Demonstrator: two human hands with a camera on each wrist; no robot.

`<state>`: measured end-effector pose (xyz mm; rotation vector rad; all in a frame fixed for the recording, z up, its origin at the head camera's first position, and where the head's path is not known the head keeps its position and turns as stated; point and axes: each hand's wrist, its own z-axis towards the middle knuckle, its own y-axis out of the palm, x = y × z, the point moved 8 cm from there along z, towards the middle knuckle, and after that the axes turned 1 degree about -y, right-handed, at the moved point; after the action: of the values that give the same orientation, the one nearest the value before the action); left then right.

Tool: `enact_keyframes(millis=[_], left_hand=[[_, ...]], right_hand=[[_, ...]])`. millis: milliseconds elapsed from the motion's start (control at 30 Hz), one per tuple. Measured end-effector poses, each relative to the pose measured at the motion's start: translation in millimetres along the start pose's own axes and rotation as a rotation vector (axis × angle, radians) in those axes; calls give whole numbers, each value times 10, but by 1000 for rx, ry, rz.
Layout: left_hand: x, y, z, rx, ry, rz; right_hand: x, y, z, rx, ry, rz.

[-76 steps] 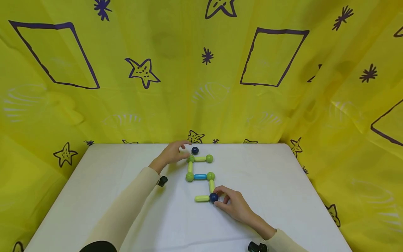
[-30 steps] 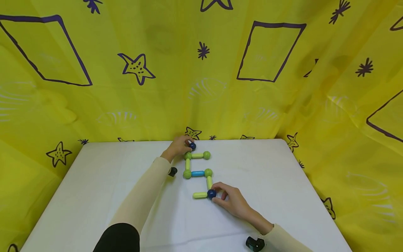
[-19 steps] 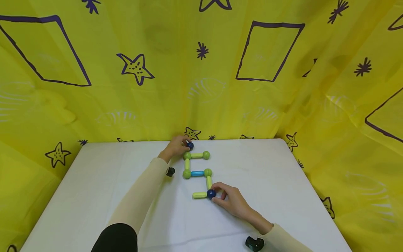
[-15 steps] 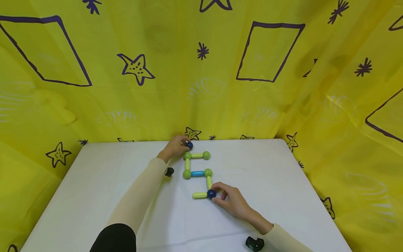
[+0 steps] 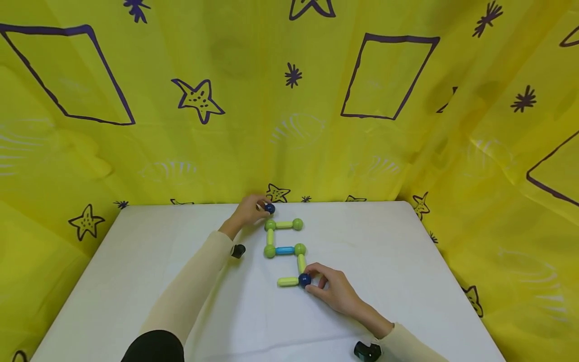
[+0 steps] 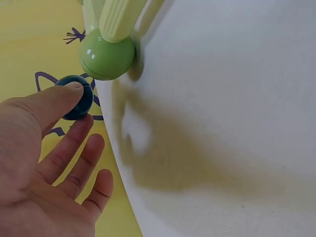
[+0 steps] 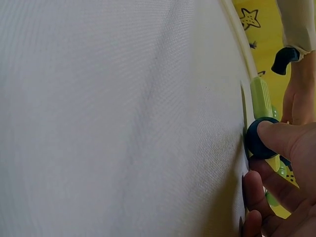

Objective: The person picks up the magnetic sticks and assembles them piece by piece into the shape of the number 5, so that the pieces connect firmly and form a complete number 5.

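Note:
My left hand pinches a dark blue ball between thumb and fingers, at the table's far edge. That ball is apart from the green corner ball of an S-like figure made of sticks and balls. My right hand holds another dark blue ball at the figure's near right corner. A light green stick runs left from this ball, and another stick leads up to a green ball. Across the middle lies a blue stick. The top stick ends in a green ball.
The white table bears the figure. Behind and beside it hangs a yellow cloth with dark drawings. Black wrist devices sit on both forearms, one at the left and one at the right.
My left hand has reached the far dark blue ball, taken hold of it and drawn it leftward. The right hand stays at the near blue ball. The view has shifted slightly.

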<state>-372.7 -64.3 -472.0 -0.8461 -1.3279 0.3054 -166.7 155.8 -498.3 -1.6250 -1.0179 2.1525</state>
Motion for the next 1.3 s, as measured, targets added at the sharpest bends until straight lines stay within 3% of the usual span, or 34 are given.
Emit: enact_keyframes(millis=[233, 633, 867, 1100, 1300], left_hand=[[31, -81, -151, 40, 37, -2], [229, -156, -661, 76, 191, 2], [174, -148, -996, 96, 179, -41], [153, -27, -1308, 107, 238, -56], [126, 221, -1514, 5, 253, -52]], right_hand=[[5, 14, -10, 0, -3, 13], [26, -1, -23, 6, -8, -1], [31, 8, -9, -4, -9, 17], [27, 8, 2, -6, -10, 19], [12, -2, 19, 0, -25, 17]])
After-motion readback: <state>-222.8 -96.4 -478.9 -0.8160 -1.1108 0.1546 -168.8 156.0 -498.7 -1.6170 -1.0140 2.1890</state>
